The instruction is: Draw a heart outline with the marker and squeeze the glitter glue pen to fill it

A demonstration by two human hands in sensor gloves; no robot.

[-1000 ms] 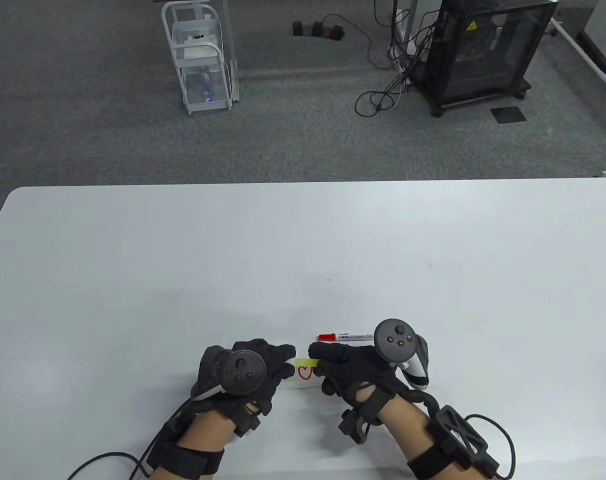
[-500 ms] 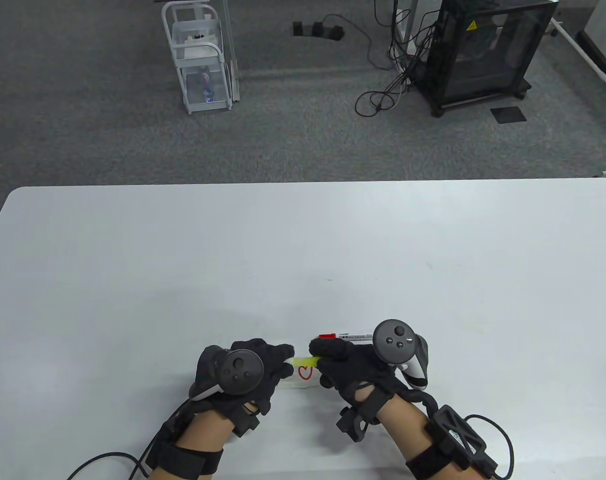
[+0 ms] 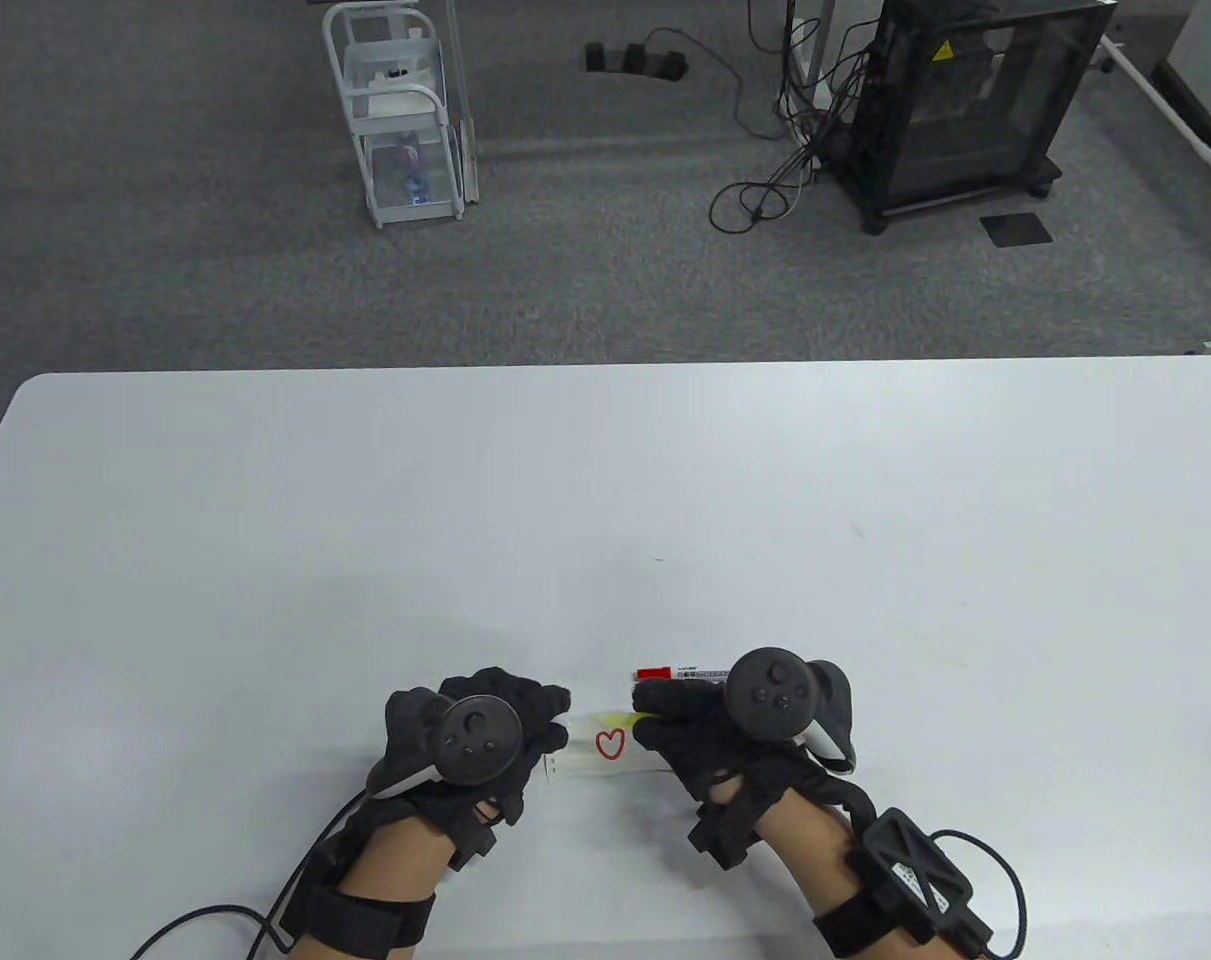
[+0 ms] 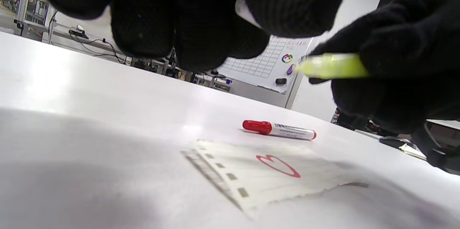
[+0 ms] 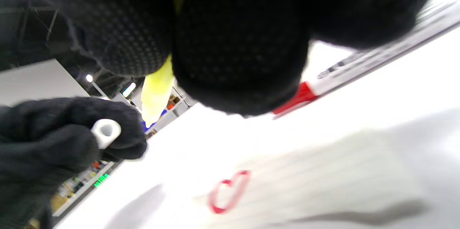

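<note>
Two gloved hands sit close together near the front edge of the white tabletop (image 3: 265, 520), and I read them from all three views. My right hand (image 3: 710, 745) has its fingers curled round the yellow glitter glue pen (image 4: 332, 66), pinching it with the nozzle pointing toward the left hand and held up off the paper; in the right wrist view the pale tip (image 5: 152, 96) hangs above and to the left of the drawn heart. My left hand (image 3: 475, 735) is curled too, and its grip pinches a small white cap (image 5: 106, 131) between the fingertips, just beside the pen's nozzle but apart from it. Between the two hands lies a small strip of lined paper (image 3: 590, 762) flat on the tabletop, with punched holes along its left edge, and on it is a red heart outline (image 3: 611, 744), unfilled inside. The heart lies just below the pen tip, not touched by it. Beyond the paper, just beside my right fingers, the red-capped marker (image 4: 278, 130) lies on its side on the tabletop, cap to the left, with no hand on it.
</note>
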